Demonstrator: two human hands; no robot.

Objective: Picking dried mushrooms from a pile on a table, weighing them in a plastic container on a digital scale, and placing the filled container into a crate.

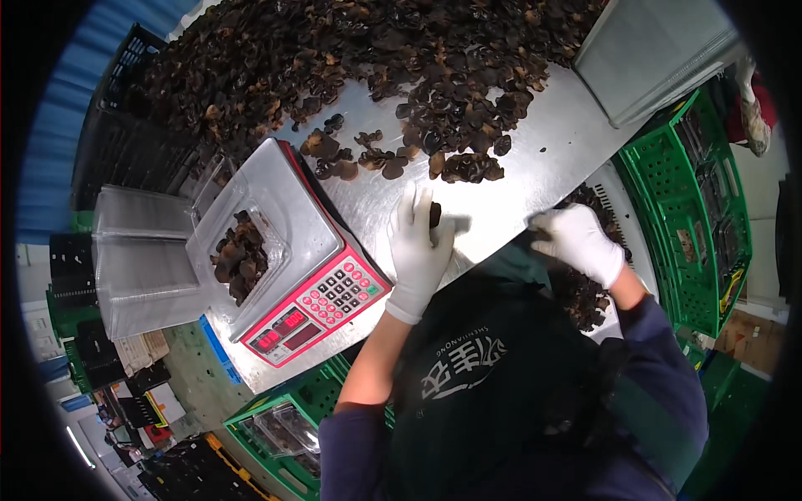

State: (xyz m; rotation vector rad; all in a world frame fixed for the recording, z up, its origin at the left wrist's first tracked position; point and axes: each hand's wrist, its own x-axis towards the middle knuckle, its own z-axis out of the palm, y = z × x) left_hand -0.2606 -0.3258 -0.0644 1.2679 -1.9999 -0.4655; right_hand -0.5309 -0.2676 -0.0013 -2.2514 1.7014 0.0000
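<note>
My left hand, in a white glove, is on the steel table, closed on a dark fungus piece. My gloved right hand is closed at the table's right edge, above more dark pieces; what it holds, if anything, is unclear. Left of my left hand stands a red and silver scale, with a clear tray of dark fungus on it. A large heap of loose black fungus covers the far part of the table, with small clusters nearer.
Stacked clear trays stand left of the scale. A grey lidded stack is at back right. Green crates line the right, and another green crate with clear packs is low left. A black crate is at upper left.
</note>
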